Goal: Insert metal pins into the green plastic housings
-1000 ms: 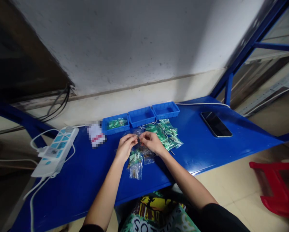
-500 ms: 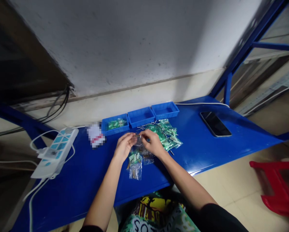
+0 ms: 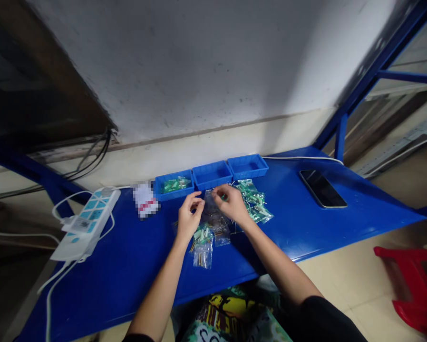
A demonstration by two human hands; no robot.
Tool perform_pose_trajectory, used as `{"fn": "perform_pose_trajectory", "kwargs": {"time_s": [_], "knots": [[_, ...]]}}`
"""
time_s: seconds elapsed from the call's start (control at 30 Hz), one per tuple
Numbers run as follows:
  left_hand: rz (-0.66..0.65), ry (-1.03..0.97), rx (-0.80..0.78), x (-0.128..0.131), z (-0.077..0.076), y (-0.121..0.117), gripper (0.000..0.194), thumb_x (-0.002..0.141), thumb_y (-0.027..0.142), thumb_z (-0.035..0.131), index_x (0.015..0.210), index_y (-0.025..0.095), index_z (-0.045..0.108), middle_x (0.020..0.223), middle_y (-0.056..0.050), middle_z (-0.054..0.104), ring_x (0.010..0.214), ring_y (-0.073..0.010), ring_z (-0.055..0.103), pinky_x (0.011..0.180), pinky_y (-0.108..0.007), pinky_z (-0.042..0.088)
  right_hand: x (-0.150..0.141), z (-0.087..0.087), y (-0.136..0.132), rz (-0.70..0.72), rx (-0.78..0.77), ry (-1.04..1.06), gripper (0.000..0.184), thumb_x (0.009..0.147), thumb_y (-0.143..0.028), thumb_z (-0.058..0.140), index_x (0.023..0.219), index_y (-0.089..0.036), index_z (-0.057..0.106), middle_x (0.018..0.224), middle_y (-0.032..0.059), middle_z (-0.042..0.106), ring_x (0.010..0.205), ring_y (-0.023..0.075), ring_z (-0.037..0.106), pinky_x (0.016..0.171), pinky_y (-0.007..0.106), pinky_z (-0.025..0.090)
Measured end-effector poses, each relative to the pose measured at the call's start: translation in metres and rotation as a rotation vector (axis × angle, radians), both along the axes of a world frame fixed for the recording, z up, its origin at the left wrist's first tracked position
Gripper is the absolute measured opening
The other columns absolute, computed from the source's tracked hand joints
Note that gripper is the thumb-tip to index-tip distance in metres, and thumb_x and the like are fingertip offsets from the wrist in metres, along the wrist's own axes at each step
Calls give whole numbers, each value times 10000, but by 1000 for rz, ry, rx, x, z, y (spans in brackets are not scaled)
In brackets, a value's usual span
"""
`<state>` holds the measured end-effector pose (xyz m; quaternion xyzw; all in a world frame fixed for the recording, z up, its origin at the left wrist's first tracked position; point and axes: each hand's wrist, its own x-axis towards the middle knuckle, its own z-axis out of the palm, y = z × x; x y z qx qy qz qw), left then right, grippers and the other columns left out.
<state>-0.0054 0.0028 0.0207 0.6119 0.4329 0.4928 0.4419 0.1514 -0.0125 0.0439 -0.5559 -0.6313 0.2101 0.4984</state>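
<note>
My left hand (image 3: 189, 217) is over the blue table with fingers curled and a gap between thumb and forefinger; nothing shows in it. My right hand (image 3: 232, 204) has thumb and fingers pinched at the edge of a clear plastic bag (image 3: 209, 202), whose contents I cannot make out. Below the hands lie more clear bags (image 3: 220, 230) with thin brass-coloured pieces. Nearer me is a bag (image 3: 202, 254) with brass pins, touching green-and-white parts (image 3: 202, 233). Beside my right hand is a pile of bagged green parts (image 3: 256, 204), partly hidden by it.
Three blue trays stand along the wall: the left tray (image 3: 174, 194) holds green bagged parts, beside a middle tray (image 3: 211, 183) and a right tray (image 3: 248, 172). A phone (image 3: 322, 189) lies at right. A power strip (image 3: 88, 223) with white cables is at left. A red stool (image 3: 409, 285) stands on the floor.
My hands have moved apart; earlier they met at a small clear bag. My left hand has come away from it, while the bag stays at my right fingertips. The view has shifted slightly.
</note>
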Motion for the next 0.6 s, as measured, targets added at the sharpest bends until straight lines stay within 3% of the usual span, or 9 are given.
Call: {"fn": "perform_pose_trajectory", "kwargs": {"time_s": [0.13,0.2,0.3,0.37,0.5,0.6], "knots": [[86,73,79,-8,-3,4,249,765,194,557,1005,209,621,745,7,596,731,-142,566,714,-222,416,16,25,24,-308,322,-151,159,866,-228,456,905,-174,601,882,81,614,857,203,533,802,332,421],[99,123,91,-12,-6,6,226,767,175,524,956,210,644,718,15,578,703,-138,550,696,-222,410,20,25,36,-329,353,-281,194,871,-215,446,972,-162,602,947,108,613,923,234,512,849,373,403],[109,220,112,-14,-9,8,244,758,150,498,924,213,666,694,13,578,700,-145,536,701,-235,406,23,9,45,-192,271,-487,301,821,-222,518,1106,-145,575,1061,136,609,1066,302,456,883,428,383],[126,296,125,-15,-11,8,261,744,134,494,918,219,669,675,12,593,708,-157,536,711,-249,405,27,-5,43,-181,248,-485,382,810,-256,542,1167,-121,540,1093,144,605,1115,313,425,917,439,368],[172,427,130,-15,-12,9,254,710,104,491,840,232,668,582,21,591,684,-177,525,697,-268,398,42,-22,29,-302,226,-347,277,840,-292,504,1060,-147,589,925,102,622,968,272,489,878,413,392],[182,462,137,-14,-14,9,238,690,91,495,768,236,666,556,23,574,671,-181,512,693,-276,391,47,-27,24,-315,209,-304,228,846,-293,496,978,-149,613,842,82,616,888,249,508,839,389,401]]}}
